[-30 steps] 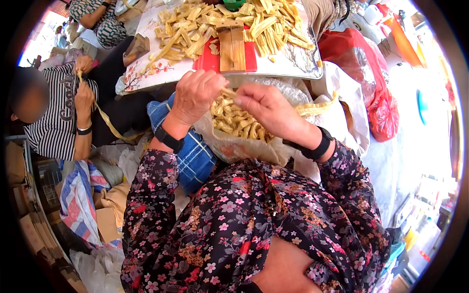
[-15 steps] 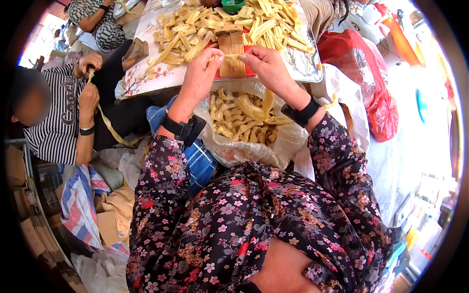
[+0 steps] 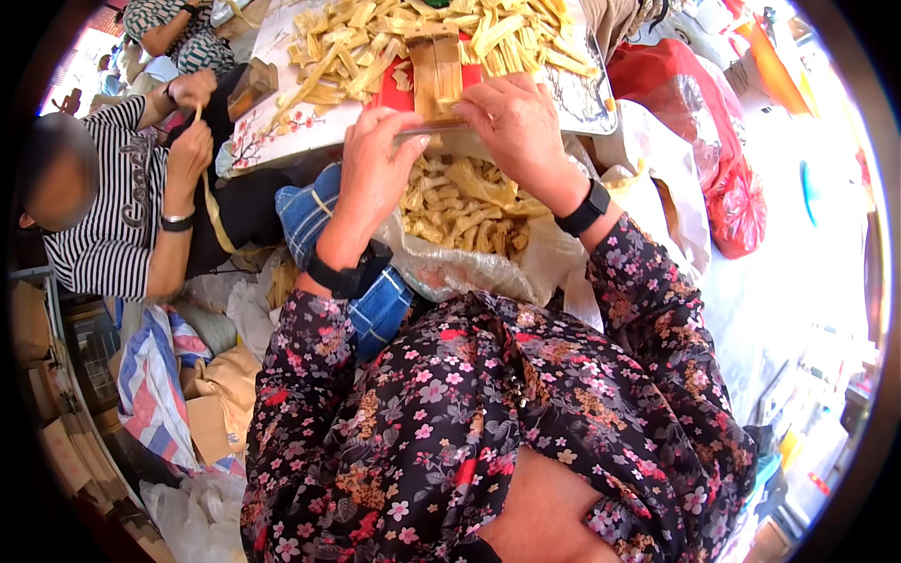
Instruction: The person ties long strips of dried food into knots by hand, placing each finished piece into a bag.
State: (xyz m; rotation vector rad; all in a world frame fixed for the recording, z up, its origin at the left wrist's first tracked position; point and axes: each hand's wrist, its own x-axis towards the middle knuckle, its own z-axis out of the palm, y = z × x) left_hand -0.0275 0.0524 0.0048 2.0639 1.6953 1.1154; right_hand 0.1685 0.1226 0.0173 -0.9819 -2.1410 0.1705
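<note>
My left hand is over the near table edge, fingers stretched out and thumb apart, holding nothing I can see. My right hand is at the right of a wooden block, its fingers bent and close to the thumb; what they may hold is hidden. The block slants toward me over a red patch on the table. Below both hands, a whitish woven sack gapes wide, filled with folded yellow dried strips.
Loose yellow strips heap across the pale table. A person in a striped top sits at left, handling a long strip. Another wooden block stands at the table's left. Red bags lie at right.
Both hands held one short strip between them over the block; my left hand has let go and dropped slightly toward me. That strip is no longer seen between them. The other person's hands have risen.
</note>
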